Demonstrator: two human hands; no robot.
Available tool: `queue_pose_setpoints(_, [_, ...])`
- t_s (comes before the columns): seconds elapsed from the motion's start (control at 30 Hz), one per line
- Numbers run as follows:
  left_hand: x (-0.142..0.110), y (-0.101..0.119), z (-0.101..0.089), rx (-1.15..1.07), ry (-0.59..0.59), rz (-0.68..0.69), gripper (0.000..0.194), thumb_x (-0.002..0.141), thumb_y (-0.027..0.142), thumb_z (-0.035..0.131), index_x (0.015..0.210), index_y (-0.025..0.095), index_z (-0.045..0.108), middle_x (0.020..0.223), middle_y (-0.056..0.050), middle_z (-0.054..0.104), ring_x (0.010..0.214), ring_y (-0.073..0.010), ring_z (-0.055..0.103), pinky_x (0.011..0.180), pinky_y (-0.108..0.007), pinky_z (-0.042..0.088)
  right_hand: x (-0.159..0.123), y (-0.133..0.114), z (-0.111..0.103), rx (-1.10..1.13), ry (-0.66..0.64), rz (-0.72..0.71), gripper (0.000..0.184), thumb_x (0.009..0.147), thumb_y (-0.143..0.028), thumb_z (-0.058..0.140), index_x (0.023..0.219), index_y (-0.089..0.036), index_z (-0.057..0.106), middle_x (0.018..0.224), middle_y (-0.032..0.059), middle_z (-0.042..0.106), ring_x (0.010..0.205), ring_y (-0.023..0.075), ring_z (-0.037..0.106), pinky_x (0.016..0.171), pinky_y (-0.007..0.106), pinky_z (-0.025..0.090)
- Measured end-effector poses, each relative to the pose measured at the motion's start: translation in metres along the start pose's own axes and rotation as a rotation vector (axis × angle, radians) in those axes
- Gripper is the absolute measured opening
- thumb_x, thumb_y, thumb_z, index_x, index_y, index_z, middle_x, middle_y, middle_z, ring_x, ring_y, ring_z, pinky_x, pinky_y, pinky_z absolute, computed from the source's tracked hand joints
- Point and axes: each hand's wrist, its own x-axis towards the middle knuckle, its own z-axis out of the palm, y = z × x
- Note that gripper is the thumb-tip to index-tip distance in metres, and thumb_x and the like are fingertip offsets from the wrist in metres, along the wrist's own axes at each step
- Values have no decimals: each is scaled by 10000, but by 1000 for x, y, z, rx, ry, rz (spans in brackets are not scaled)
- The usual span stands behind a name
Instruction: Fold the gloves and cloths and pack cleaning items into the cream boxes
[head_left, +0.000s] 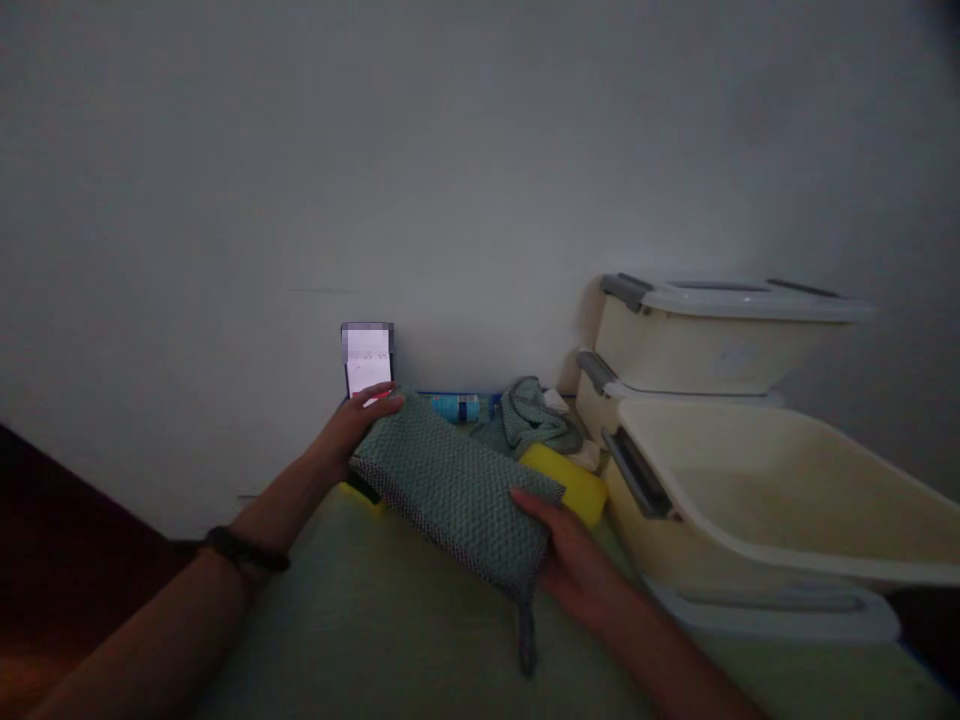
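Observation:
A grey-green cleaning cloth [457, 480] with a waffle texture is stretched between my hands above the table, its hanging loop dangling at the lower right corner. My left hand [358, 425] grips its upper left end, thumb on top. At the right end, my right hand [577, 560] pinches the cloth with the thumb above and the fingers beneath, mostly hidden. Just behind it lies a yellow sponge-like block [574, 485], partly covered by the cloth. A second grey-green cloth [532, 415] sits crumpled farther back.
Cream storage boxes with grey latches stand at the right: an open box [750, 480] in front and a lidded box [690, 345] behind. A lit phone [369, 355] leans against the wall. A blue cylindrical container [456, 408] lies at the back of the pale green table [420, 620].

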Motion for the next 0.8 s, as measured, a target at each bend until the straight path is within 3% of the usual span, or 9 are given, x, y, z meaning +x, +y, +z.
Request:
queue_pose_setpoints(0.1, [2,6,-3,-39,-13,1,401,680,158,685,1063,203,577,816,-14,678,647,-131,649,589,-227,531,-1,0,-4,-92,-27,62,310,634,-192,717,928,-136,633,918,76,700,858,207,657,763,330,517])
queue_pose_setpoints(0.23, [3,12,-12,-48,-31,10,327,615,117,725,922,182,630,846,-26,683,668,-134,646,598,-224,528,1,-4,-7,-171,-39,-11,343,613,-186,738,928,-141,610,851,47,690,721,162,659,608,250,527])
queue_pose_setpoints(0.37, [3,13,-16,39,10,72,303,581,175,770,861,168,652,863,-29,684,679,-124,635,607,-211,509,0,-5,-12,-351,-9,-92,348,611,-245,745,905,-152,582,706,-13,649,429,80,543,308,155,371])
queue_pose_setpoints(0.47, [4,13,-12,117,-41,68,323,567,242,786,853,168,656,828,-23,688,671,-127,629,630,-233,503,-10,-10,-15,-506,-287,125,351,616,-281,740,894,-151,569,659,-19,646,383,80,528,335,177,414])
queue_pose_setpoints(0.53, [6,13,-7,181,-146,54,314,575,267,780,851,180,658,812,-19,693,679,-136,632,652,-257,502,-19,-19,-16,-595,-529,372,328,664,-309,701,921,-154,570,679,5,663,424,97,571,376,184,428])
queue_pose_setpoints(0.6, [9,13,1,296,-240,96,272,606,301,755,838,191,669,823,-27,699,705,-154,636,671,-283,501,-26,-28,-17,-706,-690,514,296,697,-340,674,906,-146,597,642,10,656,418,88,562,388,175,404])
queue_pose_setpoints(0.7, [16,10,17,497,-345,260,210,648,335,715,810,203,692,850,-36,704,775,-180,637,713,-306,493,-26,-35,-20,-969,-691,418,301,730,-442,622,673,-146,620,466,-21,574,349,73,477,373,180,351])
queue_pose_setpoints(0.8, [20,4,36,563,-482,323,181,633,307,721,783,206,712,803,-21,712,782,-182,638,731,-304,486,-15,-28,-21,-1253,-377,5,482,827,-514,454,470,-194,499,349,-48,424,307,77,381,349,204,279])
